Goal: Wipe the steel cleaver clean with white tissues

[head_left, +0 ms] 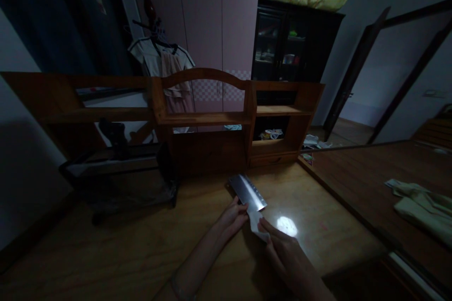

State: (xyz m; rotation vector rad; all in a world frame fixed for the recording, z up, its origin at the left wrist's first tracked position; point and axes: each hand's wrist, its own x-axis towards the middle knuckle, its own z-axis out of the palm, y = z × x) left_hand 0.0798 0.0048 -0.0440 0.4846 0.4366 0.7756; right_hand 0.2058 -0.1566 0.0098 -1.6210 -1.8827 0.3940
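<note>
A shiny metal cleaver blade (247, 191) lies flat over the wooden desk (141, 244), pointing away from me. My left hand (233, 218) is closed at the near edge of the blade, by its lower left corner. My right hand (287, 254) pinches a small white cloth or tissue (256, 223) against the blade's near end. The knife's handle is hidden under the cloth and my fingers.
A wooden shelf unit (208, 120) stands at the back of the desk. A dark wire rack (116, 164) sits at the left. A bright light spot (286, 225) lies on the desk by my right hand. Right of the desk, a green cloth (420, 207) lies on a lower wooden surface.
</note>
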